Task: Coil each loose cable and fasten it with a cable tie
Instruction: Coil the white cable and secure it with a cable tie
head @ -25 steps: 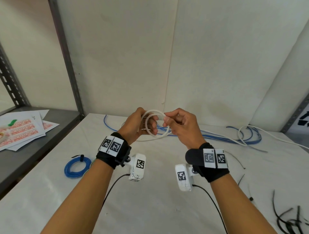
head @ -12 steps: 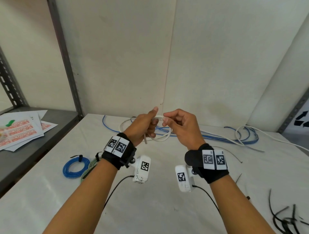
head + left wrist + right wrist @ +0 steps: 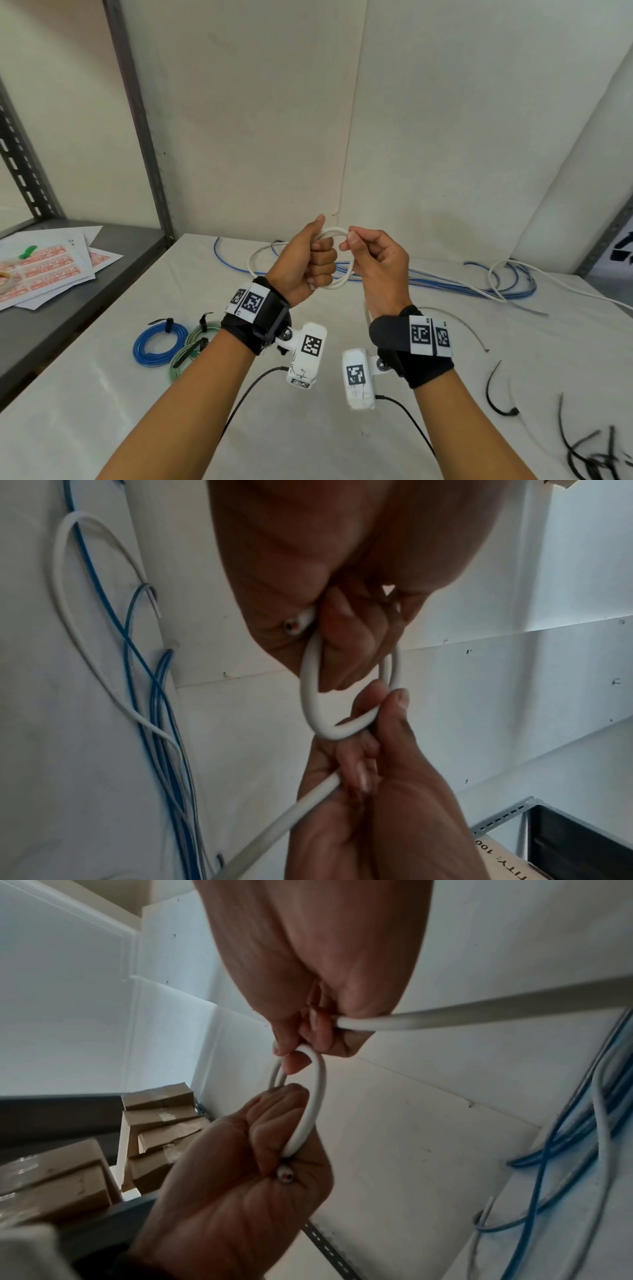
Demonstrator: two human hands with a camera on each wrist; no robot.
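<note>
So closest to me on the desk (image 3: 102, 411) there's a heap of black ties (image 3: 592, 455) off at the right, and one more tie (image 3: 496, 397) lying on its own just past them. Over on the left sit three finished coils, a blue coil (image 3: 159, 344) and two green coils (image 3: 191, 349), each already strapped with a black tie.

Then both hands are up above the middle of the desk, working a white cable (image 3: 334, 233). Left hand (image 3: 305, 263) has its fingers curled tight round a small loop of it, thumb sticking up, and the cut end (image 3: 296, 624) pokes out by the palm. Right hand (image 3: 376, 263) pinches the top of that same loop between thumb and forefinger, the other fingers curled in, with the rest of the cable running out through its palm.

Further back, loose blue cables (image 3: 445, 284) and another white one are sprawled along the wall. Papers (image 3: 44, 270) sit on the shelf to the left.
</note>
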